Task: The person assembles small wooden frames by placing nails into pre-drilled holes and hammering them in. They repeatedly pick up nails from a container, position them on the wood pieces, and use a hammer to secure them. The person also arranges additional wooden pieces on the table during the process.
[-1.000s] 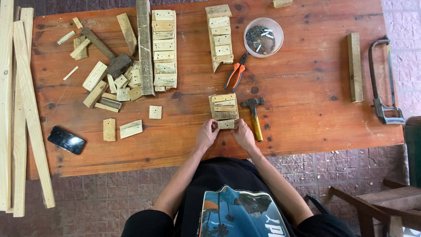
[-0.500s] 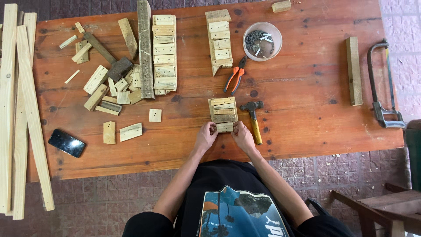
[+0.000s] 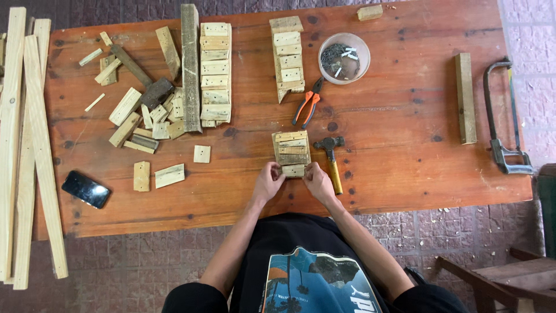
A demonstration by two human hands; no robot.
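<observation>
While one hammer [image 3: 330,159] lies beside, left hand [image 3: 267,184] and right hand [image 3: 318,181] pinch one small wood block [image 3: 293,170].

I see a small pale wooden block [image 3: 293,170] lying flat on the reddish wooden table, its long side running left to right, pinched at both ends. It sits at the near end of a short column of similar rough, weathered wooden blocks [image 3: 291,146], laid side by side, touching, slightly uneven, near the table's front edge
</observation>
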